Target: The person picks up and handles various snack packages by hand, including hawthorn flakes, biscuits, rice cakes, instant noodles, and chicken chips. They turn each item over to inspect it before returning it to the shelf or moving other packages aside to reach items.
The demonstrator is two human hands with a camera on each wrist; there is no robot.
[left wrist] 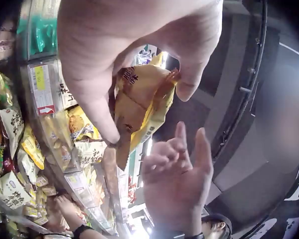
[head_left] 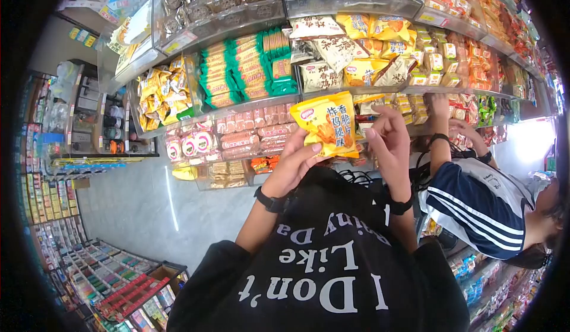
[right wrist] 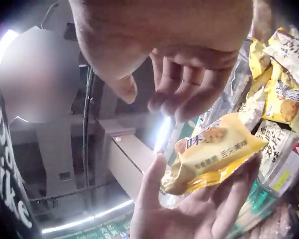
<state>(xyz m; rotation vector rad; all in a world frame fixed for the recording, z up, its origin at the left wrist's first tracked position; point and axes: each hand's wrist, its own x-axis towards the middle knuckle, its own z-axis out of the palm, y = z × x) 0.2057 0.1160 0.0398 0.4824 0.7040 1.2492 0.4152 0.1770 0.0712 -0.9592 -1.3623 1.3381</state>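
Shelving in clear plastic tiers [head_left: 350, 3], loaded with wrapped snacks [head_left: 252, 71], runs across my head feed. By the shelving's right part I see a person in a white-and-navy striped top [head_left: 484, 210]. In front of the shelving, my right hand [head_left: 392, 154] shows thumb and forefinger apart, gripping nothing, while my left hand [head_left: 291, 167] pinches a glossy yellow plastic packet [head_left: 326, 124] with dark lettering.

Yellow packet [head_left: 328, 125] reads "鸡腿味", shirt [head_left: 314, 275] (inverted) "I Don't Like".

Light tubes [right wrist: 163, 134] glare; head view bows at dark edges; wrist views seem soft
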